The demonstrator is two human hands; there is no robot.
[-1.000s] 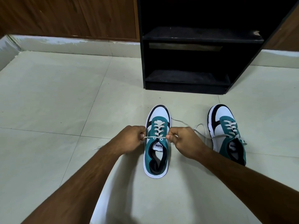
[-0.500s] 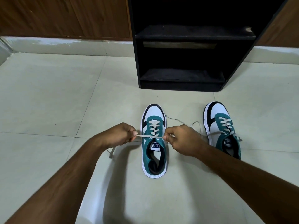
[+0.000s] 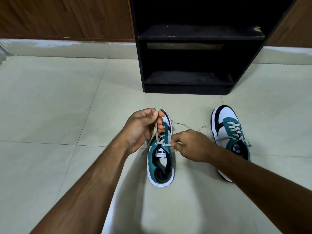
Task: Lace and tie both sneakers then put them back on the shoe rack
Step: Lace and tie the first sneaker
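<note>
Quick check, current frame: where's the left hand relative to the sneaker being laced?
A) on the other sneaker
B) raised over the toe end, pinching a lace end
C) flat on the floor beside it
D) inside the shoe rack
B: the left hand is lifted above the toe of the near sneaker, its fingers pinching the lace that runs up from the eyelets.
</note>
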